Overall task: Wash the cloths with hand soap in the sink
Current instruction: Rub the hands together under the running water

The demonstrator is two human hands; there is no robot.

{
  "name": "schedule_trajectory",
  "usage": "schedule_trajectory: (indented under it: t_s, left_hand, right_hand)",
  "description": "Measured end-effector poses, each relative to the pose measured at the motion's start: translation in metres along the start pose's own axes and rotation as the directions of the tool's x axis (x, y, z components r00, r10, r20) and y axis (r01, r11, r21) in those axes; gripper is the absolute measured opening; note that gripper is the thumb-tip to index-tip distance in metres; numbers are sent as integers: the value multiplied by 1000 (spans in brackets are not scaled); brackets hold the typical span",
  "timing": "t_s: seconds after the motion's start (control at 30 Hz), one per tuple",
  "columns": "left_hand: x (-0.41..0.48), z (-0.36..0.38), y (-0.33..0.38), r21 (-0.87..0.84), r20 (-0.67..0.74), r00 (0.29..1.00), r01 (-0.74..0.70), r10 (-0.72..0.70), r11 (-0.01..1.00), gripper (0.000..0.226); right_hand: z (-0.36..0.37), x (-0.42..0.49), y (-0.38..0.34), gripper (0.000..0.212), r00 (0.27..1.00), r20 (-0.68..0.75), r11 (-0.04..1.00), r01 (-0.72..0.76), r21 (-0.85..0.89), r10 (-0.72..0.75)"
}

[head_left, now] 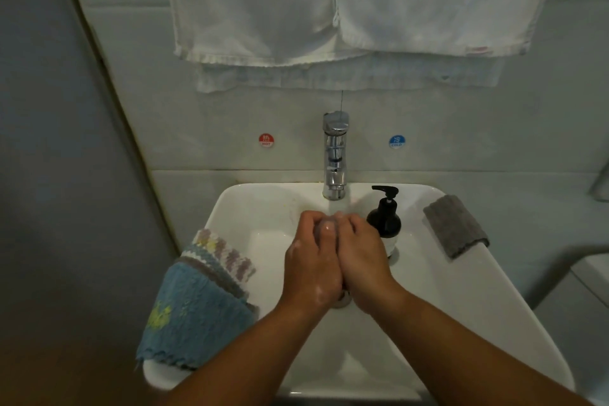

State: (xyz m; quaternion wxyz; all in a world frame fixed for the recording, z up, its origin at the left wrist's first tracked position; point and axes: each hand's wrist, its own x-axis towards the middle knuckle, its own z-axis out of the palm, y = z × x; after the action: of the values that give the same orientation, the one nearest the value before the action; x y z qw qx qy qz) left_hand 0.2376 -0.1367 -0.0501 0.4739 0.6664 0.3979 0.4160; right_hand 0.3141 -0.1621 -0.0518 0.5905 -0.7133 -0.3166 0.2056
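Head view: left hand (pixel 313 270) and right hand (pixel 362 267) pressed together, fingers curled, above white ceramic sink (pixel 474 303); blue terry cloth (pixel 197 316) drapes its left rim.

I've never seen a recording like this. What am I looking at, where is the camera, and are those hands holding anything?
There is no machine here: a person works with bare hands, and the single picture comes from a camera worn on their head, looking down. The left hand and right hand are pressed together, fingers curled, over the white sink, just below the faucet. They hold no cloth. Whether something small sits between them I cannot tell. A black pump soap bottle stands at the back of the sink, beside the right hand. A blue cloth is stacked with striped cloths on the left rim, and a grey cloth lies on the right rim. White towels hang on the wall above.
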Motion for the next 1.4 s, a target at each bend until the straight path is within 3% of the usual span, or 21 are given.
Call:
schedule_trajectory:
  t_s: [0.17, 0.3, 0.37, 0.47, 0.53, 0.6, 0.67, 0.73, 0.8, 0.87, 0.9, 0.97, 1.03, 1.1, 1.17, 1.23, 1.33, 1.4]
  left_hand:
    - [11, -7, -4, 12, -61, 997, 49, -48, 999, 18]
    - [-8, 3, 2, 55, 41, 998, -43, 41, 998, 16]
    - [2, 0, -2, 112, -2, 996, -86, 87, 990, 12]
    - [15, -7, -10, 126, -32, 999, 22, -18, 992, 14]
    - [5, -4, -6, 73, 41, 996, 80, -83, 994, 17]
    - [-8, 0, 2, 15, 122, 988, 93, -94, 996, 18]
    - [-8, 0, 6, 10, 120, 993, 9, -10, 1000, 16]
    - [4, -4, 3, 91, 40, 997, -64, 61, 994, 16]
    - [13, -9, -2, 100, 2, 1000, -4, 4, 995, 17]
    - [6, -8, 0, 68, 56, 996, 69, -73, 995, 19]
    - [-1, -5, 3, 47, 104, 991, 82, -86, 996, 20]
    - [-16, 0, 9, -11, 160, 986, 48, -45, 999, 20]
    - [-13, -2, 9, 25, 110, 992, -69, 65, 997, 17]
    - [2, -8, 3, 105, 22, 996, -88, 86, 991, 15]
    - [10, -12, 0, 86, 10, 1000, 22, -23, 996, 14]
    - [1, -8, 3, 50, 74, 993, 90, -94, 995, 18]
    - [-19, 0, 13, 10, 173, 985, 24, -25, 1000, 20]
    - [-10, -2, 11, 57, 107, 991, -80, 74, 995, 15]
  right_hand:
    - [-4, -19, -6, 8, 961, 22, 959, 275, -66, -274]
    - [-10, 6, -3, 13, 981, -47, 977, 182, -111, -188]
    - [-8, -3, 1, 18, 988, -4, 978, 152, -140, -154]
    - [-6, -24, -4, 14, 951, 116, 941, 301, -155, -285]
    - [-9, -15, -5, 11, 934, 79, 921, 356, -161, -348]
    - [-12, 3, -5, 14, 971, -14, 958, 232, -170, -238]
    - [-12, 10, 2, 24, 995, -13, 979, 91, -182, -95]
    - [-9, -5, 3, 27, 993, 76, 971, 104, -216, -90]
    - [-8, -22, -3, 22, 969, 137, 953, 231, -196, -206]
    - [-10, -21, -6, 17, 936, 110, 922, 349, -167, -334]
    - [-11, -13, -6, 15, 937, 56, 922, 350, -164, -345]
    - [-14, 3, -6, 17, 972, -43, 964, 222, -146, -230]
    - [-14, 3, -1, 23, 992, -14, 980, 121, -159, -125]
    - [-11, -15, 0, 22, 983, 108, 963, 170, -209, -150]
    - [-10, -29, -4, 19, 950, 182, 937, 289, -195, -255]
    - [-12, -20, -6, 18, 939, 118, 922, 342, -181, -324]
    - [-18, 4, -7, 20, 984, -32, 975, 166, -150, -173]
    - [-15, -1, 1, 22, 990, 24, 973, 138, -184, -136]
